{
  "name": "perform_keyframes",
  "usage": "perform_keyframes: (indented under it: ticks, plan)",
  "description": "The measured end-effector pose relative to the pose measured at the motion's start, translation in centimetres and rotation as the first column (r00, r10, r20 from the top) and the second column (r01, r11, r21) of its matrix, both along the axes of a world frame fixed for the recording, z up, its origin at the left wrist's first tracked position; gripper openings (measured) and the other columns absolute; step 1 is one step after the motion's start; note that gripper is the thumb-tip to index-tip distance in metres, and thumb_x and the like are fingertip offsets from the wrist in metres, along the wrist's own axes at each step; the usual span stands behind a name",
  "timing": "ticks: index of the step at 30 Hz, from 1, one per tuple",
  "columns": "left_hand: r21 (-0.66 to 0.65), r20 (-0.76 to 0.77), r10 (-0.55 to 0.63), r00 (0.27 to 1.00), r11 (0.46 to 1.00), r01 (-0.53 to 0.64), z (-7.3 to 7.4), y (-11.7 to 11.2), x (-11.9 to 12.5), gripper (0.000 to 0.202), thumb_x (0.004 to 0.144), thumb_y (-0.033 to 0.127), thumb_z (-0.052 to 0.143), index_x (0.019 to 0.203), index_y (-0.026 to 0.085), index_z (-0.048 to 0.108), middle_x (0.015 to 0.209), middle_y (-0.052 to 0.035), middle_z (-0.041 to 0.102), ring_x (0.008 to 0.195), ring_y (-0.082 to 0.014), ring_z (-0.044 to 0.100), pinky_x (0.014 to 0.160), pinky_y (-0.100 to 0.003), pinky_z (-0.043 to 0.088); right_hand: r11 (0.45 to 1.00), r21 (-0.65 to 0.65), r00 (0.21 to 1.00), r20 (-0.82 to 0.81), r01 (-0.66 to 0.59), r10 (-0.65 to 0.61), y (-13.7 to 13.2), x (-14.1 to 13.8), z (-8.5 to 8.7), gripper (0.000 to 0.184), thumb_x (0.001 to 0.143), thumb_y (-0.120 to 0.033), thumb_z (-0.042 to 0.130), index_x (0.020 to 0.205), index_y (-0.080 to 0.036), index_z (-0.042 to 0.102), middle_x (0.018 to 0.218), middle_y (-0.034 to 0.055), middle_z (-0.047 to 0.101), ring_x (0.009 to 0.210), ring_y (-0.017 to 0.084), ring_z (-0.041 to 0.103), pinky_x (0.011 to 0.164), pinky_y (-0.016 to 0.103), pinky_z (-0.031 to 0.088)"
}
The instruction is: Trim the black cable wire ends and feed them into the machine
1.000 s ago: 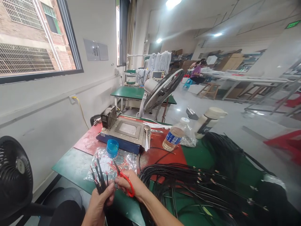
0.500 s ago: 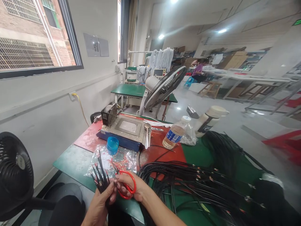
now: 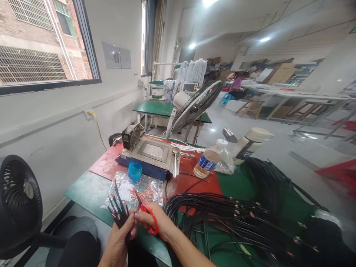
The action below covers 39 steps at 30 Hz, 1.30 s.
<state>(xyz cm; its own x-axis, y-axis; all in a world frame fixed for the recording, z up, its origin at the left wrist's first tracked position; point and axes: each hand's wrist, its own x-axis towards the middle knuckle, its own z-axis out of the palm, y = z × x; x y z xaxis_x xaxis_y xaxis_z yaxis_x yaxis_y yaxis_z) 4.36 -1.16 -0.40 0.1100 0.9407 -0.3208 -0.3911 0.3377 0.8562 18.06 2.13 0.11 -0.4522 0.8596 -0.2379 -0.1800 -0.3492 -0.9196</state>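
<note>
A bunch of black cables point(image 3: 119, 209) with stripped ends stands upright in my left hand point(image 3: 122, 234), whose fingers are wrapped round it. My right hand point(image 3: 152, 219) is closed on red-handled scissors point(image 3: 151, 215), their dark blades pointing up and away. The fingertips of both hands meet at the cable ends, and what they pinch there is too small to make out. Just beyond lies a clear plastic bag point(image 3: 125, 181) scattered with tiny red and pale scraps point(image 3: 146, 193). A blue round cup point(image 3: 134, 172) sits on the bag's far edge.
Behind the cup is a blue-sided hot plate point(image 3: 144, 167) with a spoon point(image 3: 175, 161) on it. A labelled bottle point(image 3: 207, 161) and a white jug point(image 3: 249, 144) stand to the right. Long black cables point(image 3: 200, 202) cover the table's right side. Fans point(image 3: 20, 193) stand left and beyond.
My right hand has turned the scissors, so the handles now show more edge-on and the blades point more upright. The view has shifted slightly. My left hand keeps its grip on the cables.
</note>
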Motion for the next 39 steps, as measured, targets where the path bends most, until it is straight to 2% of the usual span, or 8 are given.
perform_keyframes:
  ticks: [7,11,15,18,22,25,31,39]
  plan:
    - [0.061,-0.053,0.010,0.999,0.998,-0.007,0.1,-0.1,-0.1,0.036,0.071,0.048,0.069,0.065,0.014,0.060,0.052,0.0021,0.044,0.051,-0.0098,0.031,0.048,-0.023,0.025,1.000,-0.010,0.999,0.025,0.026,-0.025,0.0,-0.2,-0.2,0.052,0.065,-0.064,0.063,0.056,-0.013,0.055,0.036,-0.0054,0.044,0.027,0.004,0.035,0.029,0.017,0.023]
    - [0.058,-0.035,0.008,0.999,0.998,-0.006,-0.2,-0.2,-0.1,0.035,0.072,0.048,0.069,0.065,0.014,0.060,0.052,0.0024,0.043,0.051,-0.0100,0.030,0.048,-0.023,0.026,1.000,0.027,0.998,0.068,0.010,-0.012,0.1,-0.1,-0.4,0.050,0.068,-0.061,0.062,0.058,-0.013,0.055,0.039,-0.0054,0.044,0.029,0.005,0.035,0.030,0.017,0.024]
    - [0.027,0.001,-0.010,1.000,1.000,0.010,-0.3,-0.2,-0.1,0.035,0.074,0.047,0.067,0.068,0.013,0.060,0.052,0.0033,0.040,0.050,-0.0091,0.028,0.046,-0.022,0.023,0.986,0.169,0.990,0.138,0.013,-0.037,0.2,0.2,-1.0,0.047,0.070,-0.058,0.063,0.060,-0.012,0.057,0.042,-0.0055,0.043,0.035,0.005,0.035,0.035,0.018,0.024]
    - [-0.005,0.028,0.016,0.999,1.000,-0.016,-0.1,-0.2,0.0,0.035,0.072,0.046,0.069,0.066,0.013,0.059,0.053,0.0037,0.040,0.049,-0.0083,0.027,0.045,-0.021,0.023,0.947,0.321,0.971,0.222,0.016,-0.092,0.2,0.4,-1.3,0.043,0.070,-0.053,0.066,0.061,-0.011,0.060,0.046,-0.0055,0.041,0.042,0.005,0.033,0.041,0.018,0.022]
    - [-0.026,0.033,0.046,0.998,0.999,-0.045,-0.2,-0.3,0.0,0.034,0.072,0.045,0.069,0.065,0.015,0.056,0.052,0.0044,0.041,0.049,-0.0083,0.028,0.045,-0.020,0.024,0.926,0.377,0.955,0.272,0.008,-0.119,0.1,0.5,-1.4,0.041,0.070,-0.050,0.068,0.059,-0.011,0.061,0.048,-0.0053,0.039,0.046,0.005,0.031,0.043,0.019,0.019]
    - [-0.033,0.028,0.050,0.998,0.998,-0.049,-0.5,-0.2,-0.1,0.035,0.073,0.046,0.069,0.063,0.015,0.055,0.050,0.0049,0.039,0.049,-0.0083,0.027,0.045,-0.020,0.025,0.947,0.321,0.965,0.246,0.003,-0.087,0.1,0.4,-1.3,0.041,0.064,-0.050,0.072,0.059,-0.012,0.059,0.047,-0.0056,0.039,0.045,0.005,0.031,0.042,0.018,0.020]
    - [-0.036,0.019,-0.011,1.000,0.999,0.012,-0.1,-0.3,-0.2,0.038,0.073,0.049,0.068,0.063,0.013,0.059,0.047,0.0044,0.040,0.047,-0.0079,0.027,0.046,-0.020,0.024,0.997,0.051,0.998,0.025,0.053,-0.055,0.2,0.2,-1.1,0.049,0.069,-0.061,0.062,0.061,-0.013,0.055,0.041,-0.0060,0.044,0.032,0.005,0.036,0.033,0.017,0.025]
    - [-0.047,0.000,-0.051,0.999,0.998,0.051,0.0,-0.3,-0.2,0.039,0.075,0.050,0.064,0.062,0.013,0.059,0.046,0.0042,0.040,0.047,-0.0083,0.027,0.047,-0.021,0.025,0.999,-0.029,0.998,-0.061,0.017,-0.019,0.5,0.3,-1.2,0.049,0.064,-0.059,0.067,0.056,-0.013,0.052,0.038,-0.0059,0.044,0.030,0.004,0.037,0.032,0.017,0.026]
